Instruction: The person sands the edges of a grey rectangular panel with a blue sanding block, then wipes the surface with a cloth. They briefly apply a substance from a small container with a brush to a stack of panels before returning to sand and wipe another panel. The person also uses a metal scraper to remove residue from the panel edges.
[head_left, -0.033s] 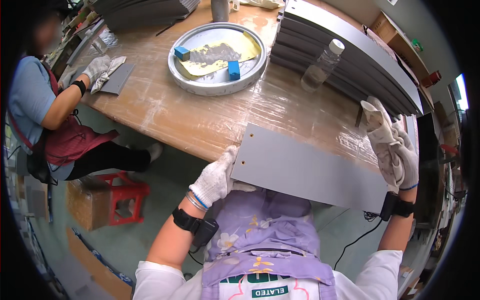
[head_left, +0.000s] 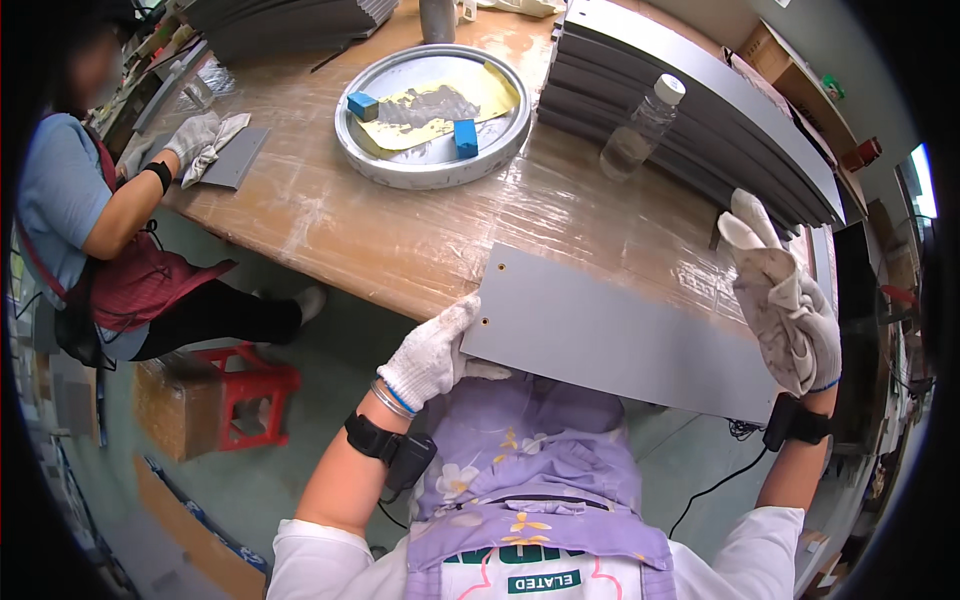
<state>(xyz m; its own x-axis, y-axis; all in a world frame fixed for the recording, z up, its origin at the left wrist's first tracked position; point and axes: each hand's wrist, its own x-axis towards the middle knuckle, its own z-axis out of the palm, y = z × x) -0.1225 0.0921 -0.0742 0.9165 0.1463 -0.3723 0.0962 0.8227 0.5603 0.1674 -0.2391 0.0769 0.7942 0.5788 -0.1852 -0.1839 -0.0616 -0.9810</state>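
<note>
Pinched rectangular grey panel in white-gloved left hand; bore creased white cloth on white-gloved right hand; could not tell closure.

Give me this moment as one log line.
left hand: holding grey panel | right hand: holding stained cloth | round tray: on table

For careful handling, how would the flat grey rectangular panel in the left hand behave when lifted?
The panel is probably stiff: it shows no folds or ripples. Its smooth-looking face may slip, though the white fabric-gloved left hand probably grips well.
</note>
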